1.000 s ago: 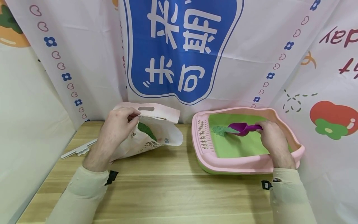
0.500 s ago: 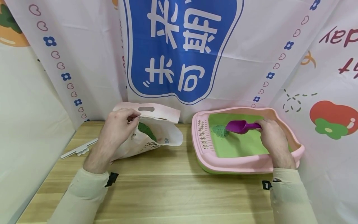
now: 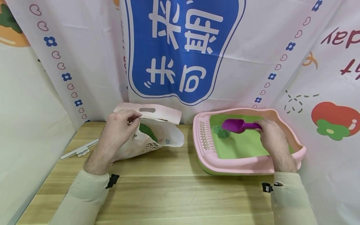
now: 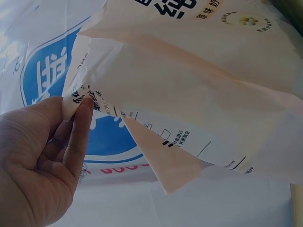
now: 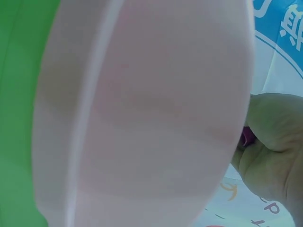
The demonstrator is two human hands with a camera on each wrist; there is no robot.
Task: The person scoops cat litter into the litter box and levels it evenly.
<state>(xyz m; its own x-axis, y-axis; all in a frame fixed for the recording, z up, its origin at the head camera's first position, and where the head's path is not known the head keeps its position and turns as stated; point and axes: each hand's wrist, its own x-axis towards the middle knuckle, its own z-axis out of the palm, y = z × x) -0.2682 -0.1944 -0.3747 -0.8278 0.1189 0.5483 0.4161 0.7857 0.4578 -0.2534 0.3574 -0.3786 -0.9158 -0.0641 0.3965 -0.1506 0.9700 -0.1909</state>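
My left hand (image 3: 119,125) pinches the upper edge of a pale paper-like bag (image 3: 135,148), which gapes toward the right with green granules (image 3: 147,131) inside. The left wrist view shows thumb and fingers on the bag's printed edge (image 4: 71,101). Over the litter box (image 3: 239,164), with its pink rim and green base, my right hand (image 3: 272,136) grips a purple scoop (image 3: 234,125) by the handle. The scoop's bowl looks emptied, above a small pile of green granules (image 3: 222,132) on the box floor. In the right wrist view the pink rim (image 5: 161,109) hides most of the scoop.
A white sealing clip (image 3: 80,150) lies on the wooden table (image 3: 174,193), left of the bag. Behind the table hangs a printed cloth (image 3: 247,59), close to the backs of the bag and box. More cloth stands at both sides.
Granules slid off the scoop onto the pile in the litter box. The right hand then tipped the scoop level and shifted it slightly left and up. The left hand stayed put on the bag.
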